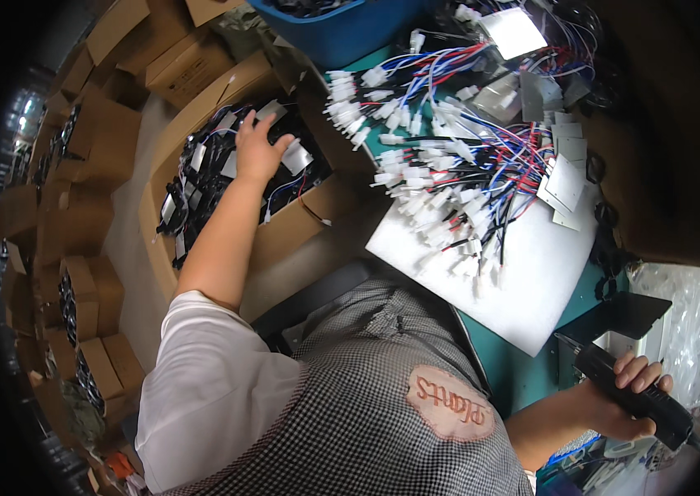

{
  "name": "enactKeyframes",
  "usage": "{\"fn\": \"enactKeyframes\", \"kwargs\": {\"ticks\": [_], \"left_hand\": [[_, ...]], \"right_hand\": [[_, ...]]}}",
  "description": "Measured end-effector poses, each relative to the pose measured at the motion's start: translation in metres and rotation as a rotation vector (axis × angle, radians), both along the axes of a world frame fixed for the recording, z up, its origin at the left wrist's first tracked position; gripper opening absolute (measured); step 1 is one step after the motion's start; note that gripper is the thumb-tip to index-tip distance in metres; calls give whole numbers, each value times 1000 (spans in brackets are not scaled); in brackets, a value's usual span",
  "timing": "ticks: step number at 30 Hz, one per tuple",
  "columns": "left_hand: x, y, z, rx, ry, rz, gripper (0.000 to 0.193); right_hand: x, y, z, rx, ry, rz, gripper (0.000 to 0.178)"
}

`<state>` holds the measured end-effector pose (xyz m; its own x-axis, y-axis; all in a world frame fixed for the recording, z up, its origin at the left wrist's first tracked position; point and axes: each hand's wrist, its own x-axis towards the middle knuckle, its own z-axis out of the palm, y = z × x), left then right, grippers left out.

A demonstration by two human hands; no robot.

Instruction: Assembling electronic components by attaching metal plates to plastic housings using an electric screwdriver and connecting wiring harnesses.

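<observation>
Left of the white foam sheet (544,285), the left hand (259,155) hangs over wired parts (200,175) in an open carton (288,236), fingers and thumb apart, not closed on anything I can see. Lower right of the sheet, the right hand (606,407) is wrapped round a black power screwdriver (635,403). I'd pinch one part firmly by its metal plate (297,157) and lift slowly so nothing snags
</observation>
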<state>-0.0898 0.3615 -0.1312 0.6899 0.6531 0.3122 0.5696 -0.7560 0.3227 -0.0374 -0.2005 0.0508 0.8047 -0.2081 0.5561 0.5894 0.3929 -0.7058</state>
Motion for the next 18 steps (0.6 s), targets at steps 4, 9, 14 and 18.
{"fn": "enactKeyframes", "kwargs": {"ticks": [4, 9, 14, 18], "left_hand": [[38, -28, 48, 127, -328, -178, 37], [61, -107, 136, 22, -620, -400, 25], [109, -194, 194, -29, -756, -900, 23], [170, -261, 229, 135, -525, -1197, 29]], "right_hand": [[-4, 5, -7, 56, 4, -63, 65], [0, 11, -18, 74, -3, 62, 65], [2, 4, -25, 131, -3, 1, 63], [4, -1, -25, 162, 3, -6, 61]]}}
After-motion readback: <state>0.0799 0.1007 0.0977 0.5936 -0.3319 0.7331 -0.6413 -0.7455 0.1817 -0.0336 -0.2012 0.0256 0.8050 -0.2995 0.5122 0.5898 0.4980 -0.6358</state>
